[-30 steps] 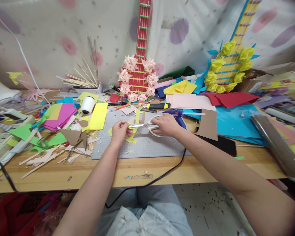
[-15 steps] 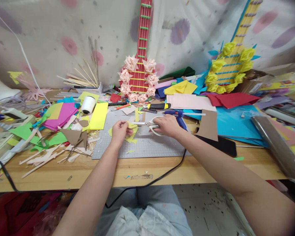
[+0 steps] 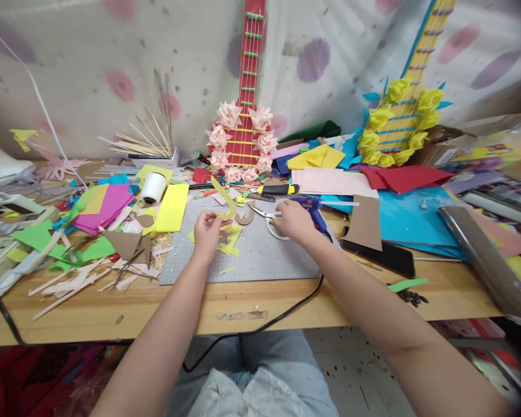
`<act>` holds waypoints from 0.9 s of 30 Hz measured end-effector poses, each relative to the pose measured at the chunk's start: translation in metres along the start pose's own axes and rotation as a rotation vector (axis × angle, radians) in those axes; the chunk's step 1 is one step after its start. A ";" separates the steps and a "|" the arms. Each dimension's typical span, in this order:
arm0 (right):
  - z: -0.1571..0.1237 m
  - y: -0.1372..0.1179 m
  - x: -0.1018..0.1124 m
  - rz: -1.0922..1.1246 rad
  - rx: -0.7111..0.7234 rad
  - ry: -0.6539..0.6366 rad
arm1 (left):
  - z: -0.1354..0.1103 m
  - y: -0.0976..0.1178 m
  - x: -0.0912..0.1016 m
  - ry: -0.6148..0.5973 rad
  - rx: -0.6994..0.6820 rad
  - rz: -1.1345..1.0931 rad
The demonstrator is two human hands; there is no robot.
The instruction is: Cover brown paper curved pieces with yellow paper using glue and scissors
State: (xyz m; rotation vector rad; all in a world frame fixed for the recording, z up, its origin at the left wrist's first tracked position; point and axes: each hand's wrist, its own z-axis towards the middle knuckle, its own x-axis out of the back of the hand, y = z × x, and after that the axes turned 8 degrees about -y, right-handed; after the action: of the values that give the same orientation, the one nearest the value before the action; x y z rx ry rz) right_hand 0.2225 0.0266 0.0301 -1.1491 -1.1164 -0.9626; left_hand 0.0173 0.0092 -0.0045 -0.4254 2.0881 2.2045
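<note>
My left hand pinches a curved strip of yellow paper that arcs up above the grey cutting mat. Yellow offcuts lie on the mat just beside that hand. My right hand grips white-handled scissors, their blades pointing left and resting low over the mat, close to a curved brown card piece. A blue glue gun lies right behind my right hand.
The wooden table is strewn with coloured paper, sticks and scraps at left. A white thread spool, a yellow-black utility knife, a red paper guitar and a yellow one stand behind. A black cable hangs over the front edge.
The scissors have pulled away from the yellow paper and dropped toward the mat. My left hand has lifted a freed curved yellow strip. The view has tipped slightly.
</note>
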 end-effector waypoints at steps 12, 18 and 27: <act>0.025 -0.048 -0.032 1.441 0.259 -0.187 | -0.006 0.011 0.002 -0.230 0.183 0.001; 0.018 -0.036 -0.028 1.459 0.334 -0.263 | 0.006 0.034 0.004 -0.464 0.455 0.163; 0.015 -0.039 -0.028 1.413 0.377 -0.263 | 0.020 0.052 -0.007 -0.685 0.530 0.359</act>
State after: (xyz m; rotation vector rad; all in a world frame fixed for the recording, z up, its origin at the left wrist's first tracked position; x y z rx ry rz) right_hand 0.1765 0.0355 0.0107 -1.3664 -0.3914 0.4817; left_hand 0.0082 0.0258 0.0479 0.6848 2.2800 1.4758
